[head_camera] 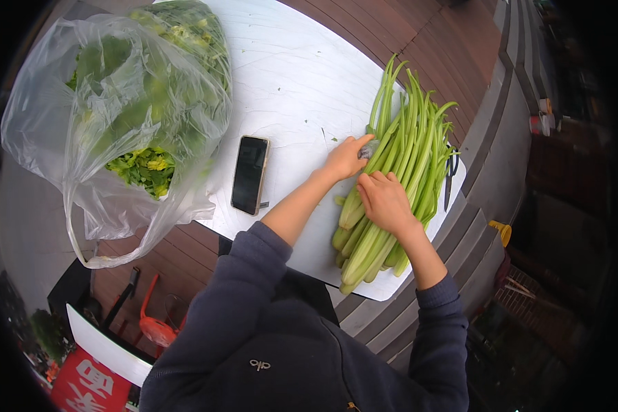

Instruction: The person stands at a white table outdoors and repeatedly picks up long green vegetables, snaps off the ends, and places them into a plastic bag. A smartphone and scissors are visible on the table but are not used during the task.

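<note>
A heap of trimmed celery stalks (412, 154) lies on the white tabletop (288, 77), thick pale ends towards me. My left hand (347, 157) is at the heap's left side with the index finger stretched out. Under its fingers sits a small greyish, see-through item (368, 149), too covered to name; whether the hand grips it is unclear. My right hand (386, 203) lies over the stalks, its curled fingers on them near the left edge. Past the heap's right side, a pair of dark-handled scissors (449, 177) is partly hidden.
A large clear plastic bag (149, 103) of leafy greens spreads over the table's left end, its handle hanging off the edge. A smartphone (250, 175) lies between bag and hands. Leaf scraps dot the tabletop. A red stool (157, 329) stands below left; grey steps (443, 247) run at right.
</note>
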The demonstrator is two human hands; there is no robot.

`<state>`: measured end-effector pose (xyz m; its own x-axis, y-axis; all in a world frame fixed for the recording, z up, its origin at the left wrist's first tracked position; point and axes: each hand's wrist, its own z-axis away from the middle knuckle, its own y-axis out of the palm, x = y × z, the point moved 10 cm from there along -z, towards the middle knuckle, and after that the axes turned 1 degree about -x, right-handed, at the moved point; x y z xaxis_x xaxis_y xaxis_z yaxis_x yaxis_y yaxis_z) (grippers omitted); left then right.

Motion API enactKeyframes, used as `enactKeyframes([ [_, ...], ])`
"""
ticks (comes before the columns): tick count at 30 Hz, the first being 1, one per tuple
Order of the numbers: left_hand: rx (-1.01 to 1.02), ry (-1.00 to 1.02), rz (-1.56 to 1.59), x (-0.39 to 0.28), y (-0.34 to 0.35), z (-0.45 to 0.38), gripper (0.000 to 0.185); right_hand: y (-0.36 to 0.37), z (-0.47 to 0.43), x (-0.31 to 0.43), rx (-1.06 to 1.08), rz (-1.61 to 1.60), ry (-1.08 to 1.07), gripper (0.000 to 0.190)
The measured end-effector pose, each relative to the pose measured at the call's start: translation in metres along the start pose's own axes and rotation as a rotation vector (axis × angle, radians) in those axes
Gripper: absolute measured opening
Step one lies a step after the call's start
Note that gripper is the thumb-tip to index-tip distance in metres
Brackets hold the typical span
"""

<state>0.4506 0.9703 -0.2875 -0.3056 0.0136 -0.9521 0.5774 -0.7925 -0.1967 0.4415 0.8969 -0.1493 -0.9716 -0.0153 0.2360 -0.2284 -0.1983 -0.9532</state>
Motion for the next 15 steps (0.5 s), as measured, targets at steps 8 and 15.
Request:
enactKeyframes([
  [8, -0.380, -0.005, -0.121, -0.019, -0.097, 0.039, 0.022, -0.022, 0.017, -0.008, -0.115, -0.122, 0.004, 0.006],
  [15, -0.470, 0.154, 0.060, -0.048, -0.135, 0.065, 0.023, -0.007, 0.005, -0.006, -0.078, -0.111, 0.012, 0.008],
])
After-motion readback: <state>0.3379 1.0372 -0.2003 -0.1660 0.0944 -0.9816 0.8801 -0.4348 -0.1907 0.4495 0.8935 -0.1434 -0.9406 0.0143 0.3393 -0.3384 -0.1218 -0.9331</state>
